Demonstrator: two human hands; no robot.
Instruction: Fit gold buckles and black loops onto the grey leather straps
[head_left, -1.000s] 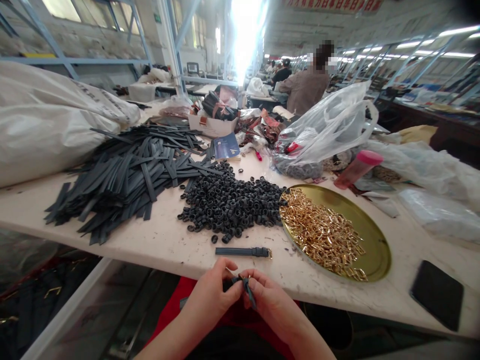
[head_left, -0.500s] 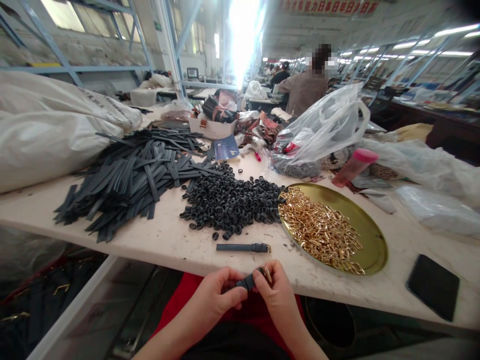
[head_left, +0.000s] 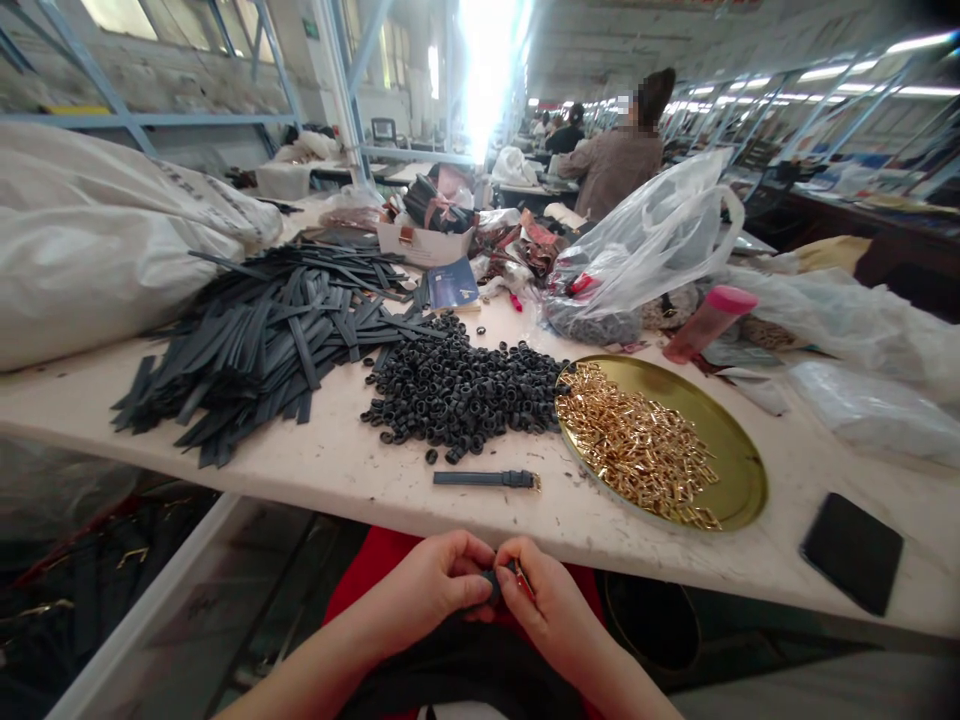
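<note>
Just off the table's front edge, my left hand pinches a dark strap, most of it hidden by the fingers. My right hand touches it from the other side, closed on the strap's end, where a bit of gold buckle shows. Beyond the hands a strap with a buckle lies flat on the table. Behind it spreads a heap of small black loops. Gold buckles fill much of a round golden tray to the right.
Dark strips are piled at the left beside a large white sack. A black phone lies at the right. Farther back are a blue booklet, a clear plastic bag and a pink-lidded container. A person is in the background.
My hands have drawn closer together, and less of the strap and buckle shows between them. The camera view has shifted slightly. The strap on the table lies as before.
</note>
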